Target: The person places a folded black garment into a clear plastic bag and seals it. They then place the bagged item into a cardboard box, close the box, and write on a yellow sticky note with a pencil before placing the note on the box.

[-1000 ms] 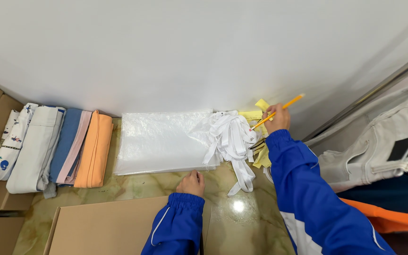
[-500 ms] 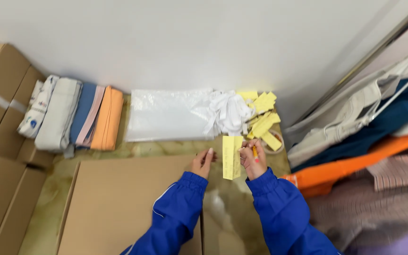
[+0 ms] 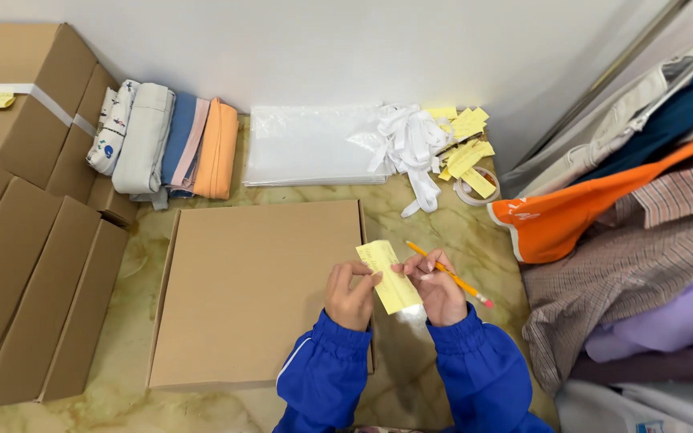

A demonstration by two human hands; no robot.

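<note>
1. Yellow paper slip (image 3: 391, 277) is being held between both hands above the right edge of a flat cardboard box (image 3: 254, 293); its long axis is running from upper left to lower right.
2. Left hand (image 3: 350, 295) is pinching the slip's left edge with thumb and fingers pressed together on it.
3. Right hand (image 3: 436, 286) is touching the slip's right edge while its fingers are gripping a yellow pencil (image 3: 448, 274), which is pointing up-left, its pink eraser end sticking out lower right. Whether the right thumb is actually clamping the paper is hard to tell.
4. Both hands are sitting about equally close to the slip, one on each side.
5. Marble-patterned floor (image 3: 451, 232) is carrying everything else: a stack of clear plastic bags (image 3: 314, 144) against the wall, a tangle of white ribbon (image 3: 411, 148) beside it, and more yellow slips (image 3: 467, 148) with a tape roll (image 3: 475, 192) just to the right.
6. Folded cloths (image 3: 170, 140) are lying left of the bags, closed cartons (image 3: 18, 200) are lining the far left, and piled clothes (image 3: 643, 240) are filling the right.
</note>
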